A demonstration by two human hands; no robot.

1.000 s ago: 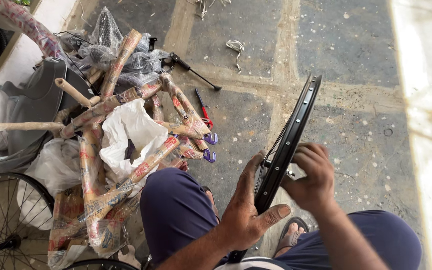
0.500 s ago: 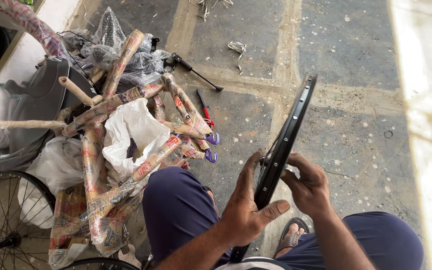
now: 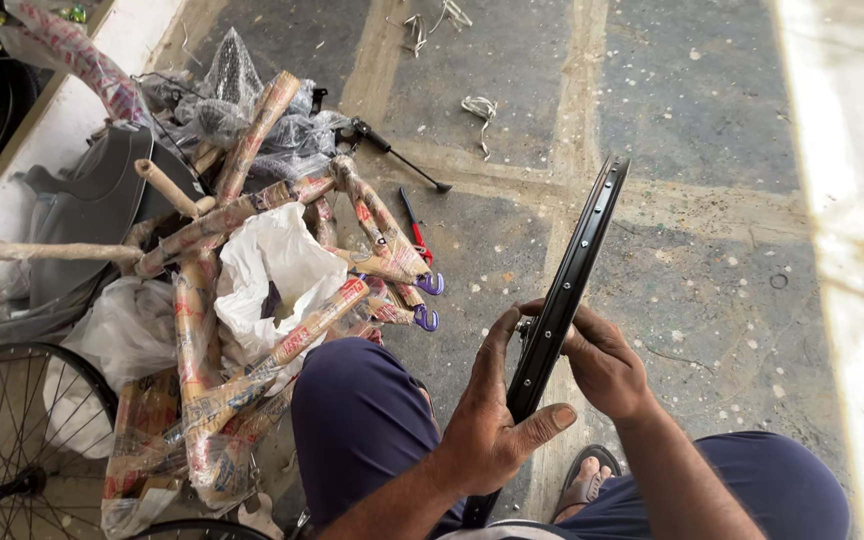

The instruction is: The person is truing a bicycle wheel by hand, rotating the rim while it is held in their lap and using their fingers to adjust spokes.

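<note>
The person sat with a black bicycle wheel rim [image 3: 564,300] standing on edge between the knees, its top leaning far and right. The left hand [image 3: 497,425] steadied the rim's near part, thumb spread; the right hand [image 3: 602,360] pinched at its inner side, where small parts were too hidden to tell. A firm left-hand brace would serve the fine fingerwork best. To the left, close against the left knee, lay a paper-wrapped bicycle frame [image 3: 222,300], with a spoked wheel [image 3: 22,440] nearer and a red-handled tool [image 3: 414,228] beyond.
</note>
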